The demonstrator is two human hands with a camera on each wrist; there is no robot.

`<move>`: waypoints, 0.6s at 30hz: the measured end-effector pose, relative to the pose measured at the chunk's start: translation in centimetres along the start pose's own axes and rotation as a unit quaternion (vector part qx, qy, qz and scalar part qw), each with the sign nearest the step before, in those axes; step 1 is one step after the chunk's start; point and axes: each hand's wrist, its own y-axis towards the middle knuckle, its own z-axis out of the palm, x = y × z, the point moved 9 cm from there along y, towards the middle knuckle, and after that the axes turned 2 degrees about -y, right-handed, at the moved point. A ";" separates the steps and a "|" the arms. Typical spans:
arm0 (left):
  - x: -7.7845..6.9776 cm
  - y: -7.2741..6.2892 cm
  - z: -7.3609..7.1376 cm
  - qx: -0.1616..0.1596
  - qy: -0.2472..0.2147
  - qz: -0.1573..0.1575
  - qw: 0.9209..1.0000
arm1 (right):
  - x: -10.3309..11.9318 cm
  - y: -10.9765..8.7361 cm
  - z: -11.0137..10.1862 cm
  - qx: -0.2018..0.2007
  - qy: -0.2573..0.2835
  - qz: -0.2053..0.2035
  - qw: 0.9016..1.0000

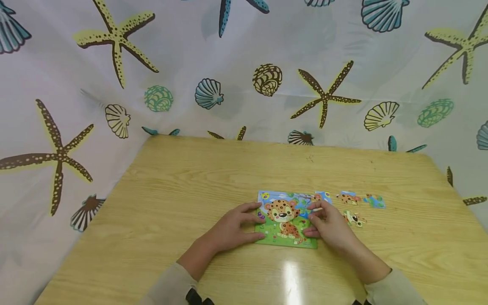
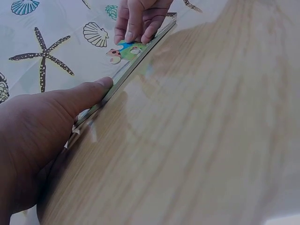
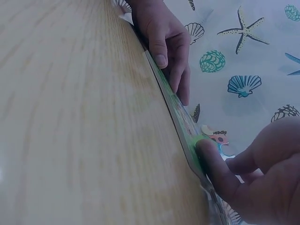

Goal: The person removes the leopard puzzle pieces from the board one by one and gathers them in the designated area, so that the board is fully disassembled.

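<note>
A leopard jigsaw puzzle in a thin flat tray lies on the table between the hands. Along its left edge my left hand rests with fingers spread, thumb near the lower corner and fingertips over the rim. My right hand is over the right side of the picture. Its thumb and fingers pinch a puzzle piece, coloured blue, green and orange, which stands tilted above the tray in the left wrist view. Part of the picture's right side is hidden under that hand.
Right of the tray lie several loose puzzle pieces: a blue one just behind the right hand, a spotted one, a blue-green one and one with an eye. A shell-patterned cloth hangs behind the wooden table.
</note>
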 end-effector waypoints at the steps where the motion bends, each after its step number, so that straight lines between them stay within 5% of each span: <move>1: 0.0 0.0 -0.1 0.001 -0.001 -0.001 1.000 | 0.1 0.0 0.0 0.001 0.000 0.000 1.000; 18: 0.0 0.1 -0.2 0.003 -0.010 -0.001 1.000 | -0.3 1.0 -2.9 0.044 0.031 0.015 0.998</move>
